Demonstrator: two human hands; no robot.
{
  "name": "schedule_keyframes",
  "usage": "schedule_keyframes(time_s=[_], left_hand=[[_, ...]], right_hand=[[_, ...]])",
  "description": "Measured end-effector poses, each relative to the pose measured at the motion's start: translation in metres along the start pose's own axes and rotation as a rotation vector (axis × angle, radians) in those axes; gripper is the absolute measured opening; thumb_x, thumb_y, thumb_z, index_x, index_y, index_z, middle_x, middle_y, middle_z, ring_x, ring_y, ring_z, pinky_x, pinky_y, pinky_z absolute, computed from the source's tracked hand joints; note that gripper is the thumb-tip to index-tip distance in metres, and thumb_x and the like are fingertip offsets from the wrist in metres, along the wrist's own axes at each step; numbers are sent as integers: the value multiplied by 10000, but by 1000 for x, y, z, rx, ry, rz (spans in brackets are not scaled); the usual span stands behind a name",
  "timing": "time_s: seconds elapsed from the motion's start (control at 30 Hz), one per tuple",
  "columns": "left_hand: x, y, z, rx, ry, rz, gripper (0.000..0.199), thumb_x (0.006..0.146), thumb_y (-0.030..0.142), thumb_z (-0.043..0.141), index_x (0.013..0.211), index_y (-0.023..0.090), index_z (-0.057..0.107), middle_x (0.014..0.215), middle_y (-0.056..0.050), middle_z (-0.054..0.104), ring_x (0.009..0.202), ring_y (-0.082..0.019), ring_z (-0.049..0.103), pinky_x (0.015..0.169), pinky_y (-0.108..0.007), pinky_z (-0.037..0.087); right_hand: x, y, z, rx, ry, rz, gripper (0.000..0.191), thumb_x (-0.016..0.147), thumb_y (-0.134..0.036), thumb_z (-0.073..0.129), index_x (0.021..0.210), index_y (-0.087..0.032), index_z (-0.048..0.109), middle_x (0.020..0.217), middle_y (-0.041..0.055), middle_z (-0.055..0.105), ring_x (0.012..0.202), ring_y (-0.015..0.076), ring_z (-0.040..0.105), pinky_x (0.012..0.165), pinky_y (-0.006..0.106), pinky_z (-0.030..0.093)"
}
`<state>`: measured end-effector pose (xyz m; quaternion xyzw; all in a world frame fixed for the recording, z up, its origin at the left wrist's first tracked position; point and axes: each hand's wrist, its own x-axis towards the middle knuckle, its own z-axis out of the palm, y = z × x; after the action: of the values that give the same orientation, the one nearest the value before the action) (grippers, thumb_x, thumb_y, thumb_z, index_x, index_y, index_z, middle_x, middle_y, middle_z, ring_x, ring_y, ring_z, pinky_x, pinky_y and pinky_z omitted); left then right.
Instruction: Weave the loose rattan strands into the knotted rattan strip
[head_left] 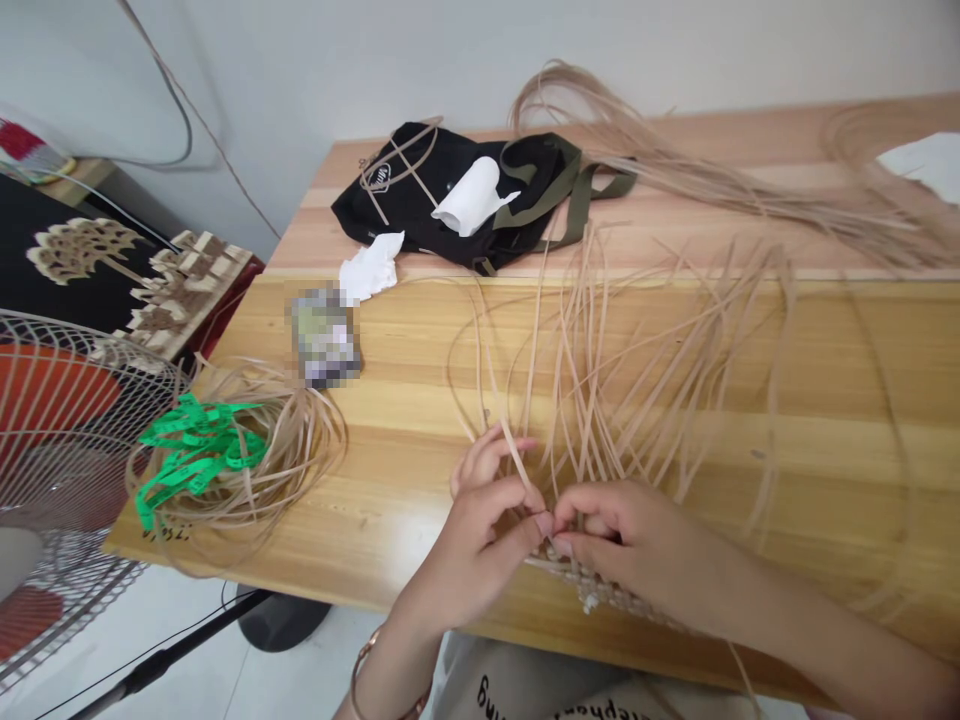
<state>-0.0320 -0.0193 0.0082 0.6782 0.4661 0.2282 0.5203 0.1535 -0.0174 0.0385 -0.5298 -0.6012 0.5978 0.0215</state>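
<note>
A partly woven piece of cane strips (626, 597) lies at the front edge of the table, its long loose strips (592, 400) fanning away toward the back. My left hand (495, 520) pinches a pale cane strip between thumb and forefinger at the weave's left end, its other fingers curled behind. Close against it, my right hand (626, 525) has thumb and forefinger pinched on a cane strip at the same edge. The fingertips of both hands nearly meet. Part of the weave is hidden under my right hand and forearm.
A coil of cane strips (300, 470) with a green tape measure (202, 450) sits at left, beside a fan (60, 450). Farther back are a blurred-out small item (325, 335), a black bag (420, 200), white paper (472, 195) and a long cane bundle (720, 185).
</note>
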Motion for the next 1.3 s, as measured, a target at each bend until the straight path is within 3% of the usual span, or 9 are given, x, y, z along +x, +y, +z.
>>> schedule_keyframes(time_s=[0.33, 0.5, 0.57, 0.67, 0.73, 0.87, 1.07, 1.17, 1.3], left_hand=[[-1, -7, 6, -15, 96, 53, 180, 896, 295, 553, 745, 224, 619, 1359, -37, 487, 1415, -273, 223, 1148, -532, 144], [-3, -8, -11, 42, -37, 96, 224, 924, 310, 493, 807, 236, 669, 1390, -36, 476, 1448, -268, 155, 1156, -533, 126], [-2, -6, -17, 64, -109, 125, 106, 836, 330, 635, 858, 237, 680, 1372, -57, 495, 1438, -302, 184, 1146, -542, 153], [1, -4, -22, 118, -187, 188, 265, 659, 258, 805, 893, 228, 684, 1296, -81, 555, 1403, -335, 269, 1131, -528, 194], [4, -4, -20, 148, -197, 211, 281, 638, 224, 819, 884, 228, 684, 1190, -80, 615, 1368, -329, 338, 1118, -508, 217], [6, -6, -9, 124, -127, 207, 251, 639, 221, 829, 825, 228, 661, 942, -44, 696, 1233, -298, 492, 1093, -494, 233], [-1, -9, 12, 79, 9, 118, 277, 605, 193, 842, 786, 214, 634, 924, -44, 680, 1107, -289, 547, 1031, -510, 290], [-4, -8, 21, 58, 65, 101, 267, 597, 196, 845, 768, 201, 640, 924, -55, 663, 1076, -289, 555, 982, -487, 342], [-7, -10, 31, 35, 123, 113, 262, 598, 235, 853, 761, 192, 653, 964, -67, 646, 1050, -285, 568, 961, -472, 368]], right_hand=[[2, 10, -3, 38, -51, -54, 119, 856, -202, 528, 784, -183, 621, 505, -88, 422, 462, 78, 349, 450, 208, 242], [-4, 1, -13, -185, -32, -155, 195, 890, -207, 489, 826, -220, 672, 568, -58, 512, 519, 97, 437, 494, 222, 272], [-8, -1, -16, -262, -15, -170, 176, 866, -187, 516, 885, -245, 682, 585, -53, 519, 542, 109, 467, 518, 227, 287], [-13, 0, -16, -349, 15, -203, 177, 821, -162, 566, 922, -260, 674, 577, -53, 508, 549, 125, 486, 528, 238, 286], [-13, 2, -14, -397, 48, -232, 181, 827, -143, 559, 921, -253, 667, 588, -44, 542, 562, 135, 508, 536, 249, 290], [-12, 7, -13, -494, 120, -235, 192, 880, -132, 490, 941, -224, 647, 703, 6, 646, 635, 175, 575, 567, 283, 347], [-31, 14, -10, -559, 469, -361, 212, 864, -77, 483, 866, -192, 660, 938, 78, 635, 864, 233, 586, 752, 388, 461], [-43, 17, 2, -549, 439, -358, 207, 877, -95, 503, 801, -199, 665, 870, 56, 625, 828, 231, 576, 735, 399, 471], [-47, 22, 22, -537, 375, -253, 149, 862, -101, 551, 849, -195, 665, 904, 62, 624, 884, 259, 569, 776, 443, 470]])
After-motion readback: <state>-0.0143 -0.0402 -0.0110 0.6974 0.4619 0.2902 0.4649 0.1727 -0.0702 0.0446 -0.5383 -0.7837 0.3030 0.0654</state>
